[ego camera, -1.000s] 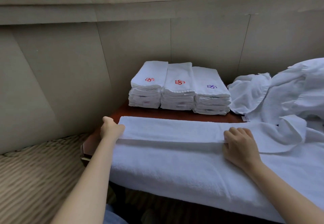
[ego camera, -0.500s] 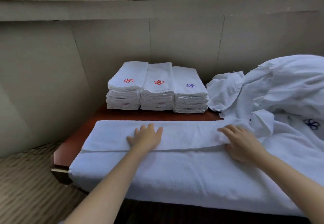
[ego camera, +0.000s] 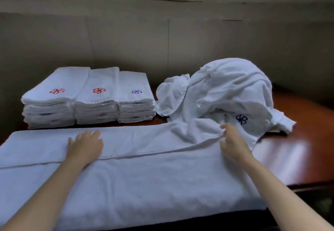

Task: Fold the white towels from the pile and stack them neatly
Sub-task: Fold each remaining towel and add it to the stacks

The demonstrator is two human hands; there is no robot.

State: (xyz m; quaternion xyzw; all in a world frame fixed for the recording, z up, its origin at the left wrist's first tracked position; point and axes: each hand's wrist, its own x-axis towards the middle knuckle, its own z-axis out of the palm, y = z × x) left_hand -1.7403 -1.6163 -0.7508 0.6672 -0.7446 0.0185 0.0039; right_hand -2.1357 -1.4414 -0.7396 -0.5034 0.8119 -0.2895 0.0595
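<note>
The towel [ego camera: 144, 172] lies with its long axis left-right. Left hand [ego camera: 85, 146] presses it flat, fingers straight. Right hand [ego camera: 233, 143] pinches the folded edge nearest the pile [ego camera: 226, 93].

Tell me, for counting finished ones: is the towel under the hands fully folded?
No, partly folded: the towel lies long, one flap folded over, its edge showing.

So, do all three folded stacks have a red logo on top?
No: the left stack and middle stack show red logos on top, but the right stack shows a blue-purple one.
</note>
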